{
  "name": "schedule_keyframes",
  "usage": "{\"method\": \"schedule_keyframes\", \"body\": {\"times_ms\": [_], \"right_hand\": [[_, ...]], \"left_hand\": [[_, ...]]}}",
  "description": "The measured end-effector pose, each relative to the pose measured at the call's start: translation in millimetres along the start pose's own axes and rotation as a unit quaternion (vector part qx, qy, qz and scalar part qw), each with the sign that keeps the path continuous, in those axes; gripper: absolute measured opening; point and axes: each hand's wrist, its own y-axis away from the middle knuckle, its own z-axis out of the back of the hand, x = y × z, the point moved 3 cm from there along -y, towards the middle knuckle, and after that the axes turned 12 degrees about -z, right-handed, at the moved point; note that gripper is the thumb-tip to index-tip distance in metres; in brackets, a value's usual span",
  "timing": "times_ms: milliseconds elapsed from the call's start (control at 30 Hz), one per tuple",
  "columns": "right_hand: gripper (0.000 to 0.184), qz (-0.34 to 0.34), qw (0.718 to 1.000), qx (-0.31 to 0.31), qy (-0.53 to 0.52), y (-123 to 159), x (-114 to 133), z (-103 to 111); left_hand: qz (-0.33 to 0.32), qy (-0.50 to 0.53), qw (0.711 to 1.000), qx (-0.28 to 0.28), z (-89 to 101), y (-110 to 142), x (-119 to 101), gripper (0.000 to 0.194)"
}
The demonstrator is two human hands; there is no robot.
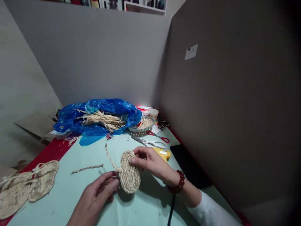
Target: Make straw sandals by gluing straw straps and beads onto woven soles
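Observation:
A coiled oval mat of braided straw [129, 171] is held up just above the pale green table [70, 188]. My right hand [150, 161] pinches its upper right edge; a dark red bead bracelet sits on that wrist. My left hand [100, 191] grips the mat's lower left edge, where a loose braid tail [110, 158] runs off up and to the left. Both hands are closed on the mat.
A short loose braid [86, 169] lies left of the hands. Woven straw pieces [25, 185] lie at far left. Behind: a blue plastic bag [94, 117] with raw straw, a small woven basket [142, 125], scissors [150, 142], a yellow glue gun [163, 153], a black slab [189, 166]. Grey partitions close off the back and right.

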Motion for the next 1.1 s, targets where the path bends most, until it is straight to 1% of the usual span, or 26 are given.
{"method": "schedule_keyframes", "body": {"times_ms": [33, 100, 200, 300, 367, 433, 500, 533, 600, 667, 700, 767, 867, 967, 1033, 1100], "right_hand": [[0.036, 0.012, 1.000, 0.003, -0.019, 2, 2, 0], [0.038, 0.033, 0.998, 0.004, -0.045, 6, 6, -2], [0.030, 0.062, 0.997, -0.015, -0.047, 11, 9, 0], [0.019, 0.087, 0.992, -0.083, -0.031, 16, 14, 12], [0.020, 0.103, 0.985, -0.139, -0.025, 21, 20, 23], [0.022, 0.134, 0.975, -0.177, -0.014, 29, 29, 31], [0.025, 0.197, 0.957, -0.208, 0.034, 40, 40, 34], [0.027, 0.234, 0.943, -0.224, 0.079, 46, 46, 33], [0.030, 0.287, 0.901, -0.257, 0.201, 56, 54, 27], [0.031, 0.302, 0.856, -0.279, 0.314, 60, 57, 18], [0.030, 0.304, 0.836, -0.287, 0.354, 61, 57, 14], [0.031, 0.308, 0.810, -0.299, 0.399, 59, 55, 6], [0.032, 0.307, 0.797, -0.310, 0.417, 55, 49, -2], [0.032, 0.301, 0.800, -0.307, 0.419, 54, 43, -5], [0.032, 0.303, 0.800, -0.303, 0.420, 54, 41, -6], [0.029, 0.305, 0.796, -0.309, 0.421, 53, 39, -7]], "left_hand": [[0.006, 0.038, 0.999, 0.003, -6.4, -2, -3, 0.056], [0.013, 0.098, 0.995, 0.018, -19.9, -4, -10, 0.058], [0.002, 0.123, 0.992, 0.038, -33.4, -9, -19, 0.054], [-0.032, 0.068, 0.996, 0.054, -34.2, -15, -20, 0.050], [-0.055, -0.009, 0.997, 0.056, -30.4, -18, -16, 0.042], [-0.086, -0.096, 0.991, 0.046, -26.7, -20, -10, 0.030], [-0.127, -0.168, 0.977, 0.029, -24.8, -21, -6, 0.021], [-0.148, -0.196, 0.969, 0.019, -24.5, -20, -5, 0.019], [-0.188, -0.237, 0.953, 0.001, -24.5, -18, -6, 0.017], [-0.215, -0.265, 0.940, -0.015, -24.8, -15, -10, 0.019], [-0.226, -0.276, 0.934, -0.021, -24.9, -14, -13, 0.021], [-0.241, -0.293, 0.924, -0.036, -24.1, -13, -18, 0.024], [-0.237, -0.314, 0.916, -0.075, -18.1, -13, -21, 0.021], [-0.208, -0.316, 0.919, -0.115, -8.6, -14, -15, 0.017], [-0.192, -0.302, 0.925, -0.127, -4.8, -13, -11, 0.020], [-0.185, -0.285, 0.931, -0.132, -5.3, -11, -9, 0.025]]}}
